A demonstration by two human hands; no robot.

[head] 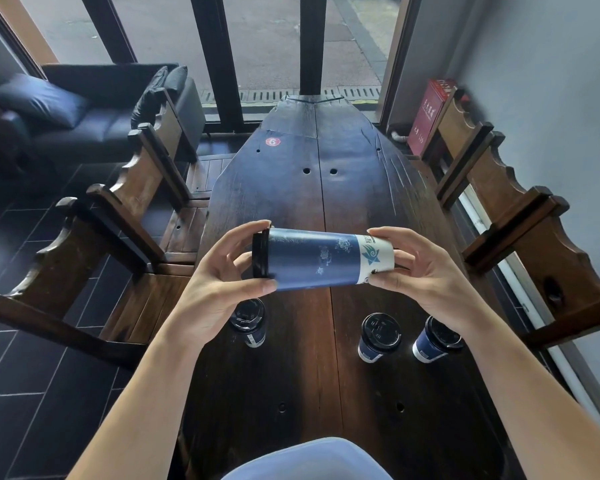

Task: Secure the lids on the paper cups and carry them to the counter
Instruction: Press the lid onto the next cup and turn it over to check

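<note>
A tall blue and white paper cup [321, 261] lies on its side in the air above the dark wooden table [312, 188]. Its black lid [260, 253] sits on the left end. My left hand [222, 275] grips the lid end, thumb under the cup and fingers over the rim. My right hand [420, 271] holds the white base end between thumb and fingers. Three lidded blue cups stand upright on the table below: one [249, 322] partly hidden behind my left wrist, one [378, 337] in the middle, one [437, 339] on the right.
Wooden chairs flank the table, two on the left [125, 216] and two on the right [520, 209]. A dark sofa [84, 109] stands at the back left. A red box [430, 112] leans by the right wall. Glass doors lie beyond the table's far end.
</note>
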